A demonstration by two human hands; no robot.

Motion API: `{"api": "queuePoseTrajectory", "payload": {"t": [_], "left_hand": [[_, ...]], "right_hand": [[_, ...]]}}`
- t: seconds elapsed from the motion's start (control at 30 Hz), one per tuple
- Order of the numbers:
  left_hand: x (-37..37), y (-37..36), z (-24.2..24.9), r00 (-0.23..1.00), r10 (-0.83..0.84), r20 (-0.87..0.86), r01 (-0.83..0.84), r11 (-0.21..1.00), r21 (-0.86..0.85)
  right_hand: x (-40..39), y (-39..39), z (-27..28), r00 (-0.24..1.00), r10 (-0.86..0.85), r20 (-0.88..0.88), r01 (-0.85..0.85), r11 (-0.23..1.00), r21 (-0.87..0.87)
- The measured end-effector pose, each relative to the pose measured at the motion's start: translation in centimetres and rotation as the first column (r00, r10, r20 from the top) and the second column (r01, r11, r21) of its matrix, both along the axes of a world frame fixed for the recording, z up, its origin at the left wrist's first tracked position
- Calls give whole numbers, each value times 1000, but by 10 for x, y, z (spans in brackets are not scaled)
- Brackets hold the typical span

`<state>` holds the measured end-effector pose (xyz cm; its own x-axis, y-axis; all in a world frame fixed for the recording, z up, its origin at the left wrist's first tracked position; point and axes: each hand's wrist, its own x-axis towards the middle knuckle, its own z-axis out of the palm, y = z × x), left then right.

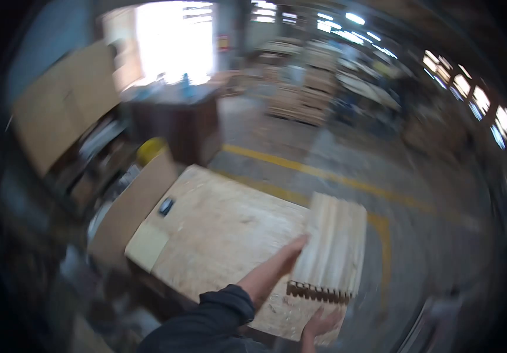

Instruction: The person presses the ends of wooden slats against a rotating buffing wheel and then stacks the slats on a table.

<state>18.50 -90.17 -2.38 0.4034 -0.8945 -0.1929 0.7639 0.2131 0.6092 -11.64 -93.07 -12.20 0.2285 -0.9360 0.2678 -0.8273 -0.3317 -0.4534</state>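
Note:
A row of pale wooden slats (334,235) lies side by side at the right end of a plywood-topped bench (224,226). Dark gaps run along the slats' near ends, giving them a toothed look. My left hand (296,246) reaches across the bench, laid along the slats' left side, its fingertips partly hidden there. Close to the near ends is my right hand (322,322), low over the board, with its fingers stretched out toward the slats and blurred.
A small dark object (166,206) and a pale yellowish sheet (147,245) lie at the bench's left end, beside an upright brown board (133,206). Behind stands a dark cabinet (174,126). Yellow floor lines (300,169) pass beyond the bench; stacked wood (300,103) sits farther back.

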Motion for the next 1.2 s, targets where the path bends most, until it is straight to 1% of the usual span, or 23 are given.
{"api": "queuePoseTrajectory", "payload": {"t": [0.03, 0.07, 0.1, 0.13, 0.17, 0.2, 0.23, 0.27, 0.33, 0.37, 0.4, 0.43, 0.47, 0.5, 0.53, 0.6, 0.67, 0.73, 0.8, 0.87, 0.97, 1.03, 1.2], "left_hand": [[3, -2, -29, 981, 134, 142, -147, 986, 84], [-5, 0, -5, 963, 240, 125, -268, 913, 307], [-9, 20, -5, 872, 119, 474, -365, 804, 469], [-12, 31, -34, 734, 1, 680, -435, 769, 468], [-8, 51, -59, 553, -154, 819, -501, 723, 475], [-14, 97, -52, 577, -88, 812, -567, 672, 476], [-41, 154, -39, 565, -3, 825, -511, 784, 353], [-72, 210, -31, 551, 85, 830, -448, 869, 209], [-123, 316, -60, 538, 134, 832, -652, 692, 311], [-145, 366, -112, 460, 207, 863, -779, 561, 281], [-194, 429, -45, 623, 204, 755, -749, 434, 501], [-237, 481, -13, 567, 368, 737, -822, 199, 534], [-272, 530, -39, 421, 307, 853, -891, -33, 452], [-315, 573, -24, 403, 340, 850, -861, -175, 478], [-350, 611, -30, 271, 431, 861, -860, -292, 417], [-429, 657, 13, 71, 429, 900, -752, -570, 331], [-503, 678, 49, -67, 393, 917, -602, -749, 277], [-561, 663, 61, -214, 453, 865, -492, -815, 305], [-608, 650, 51, -353, 474, 807, -391, -858, 333], [-635, 614, 19, -570, 344, 746, -260, -937, 233], [-658, 562, 14, -652, 420, 631, -189, -896, 401], [-664, 536, 9, -812, 351, 467, -102, -872, 478], [-684, 492, 16, -836, 165, 523, 152, -846, 511]], "right_hand": [[-4, -4, -12, 999, 37, -30, -40, 993, -113], [-14, -10, -21, 975, 207, -81, -218, 962, -163], [-24, -9, -20, 923, 359, -141, -381, 904, -192], [-24, 9, 0, 861, 479, -170, -508, 809, -296], [-21, 34, 17, 786, 586, -197, -611, 688, -390], [-18, 50, 5, 718, 663, -213, -685, 617, -387], [-21, 65, -18, 563, 815, 136, -795, 579, -179], [-19, 74, -37, 399, 778, 485, -897, 442, 28], [20, 106, -24, 179, 806, 564, -980, 98, 171], [32, 145, -9, 147, 823, 549, -980, 45, 195], [40, 176, 4, 94, 816, 570, -964, -68, 257], [54, 219, 35, -82, 850, 521, -979, -166, 116], [66, 244, 50, -35, 884, 466, -923, -207, 324], [80, 263, 33, -120, 887, 447, -903, -285, 323], [84, 299, 57, -150, 859, 490, -849, -366, 382], [104, 356, 66, -513, 850, 117, -796, -522, 307], [97, 424, 78, -709, 696, 114, -632, -699, 334], [76, 491, 66, -814, 541, 211, -447, -816, 367], [51, 556, 44, -895, 385, 223, -273, -871, 409], [8, 619, 55, -911, 280, 303, -91, -852, 515], [-32, 697, 15, -823, 261, 505, 166, -740, 652], [-53, 739, -1, -784, 344, 517, 214, -632, 745], [-88, 810, -34, -671, 586, 455, 210, -438, 874]]}}
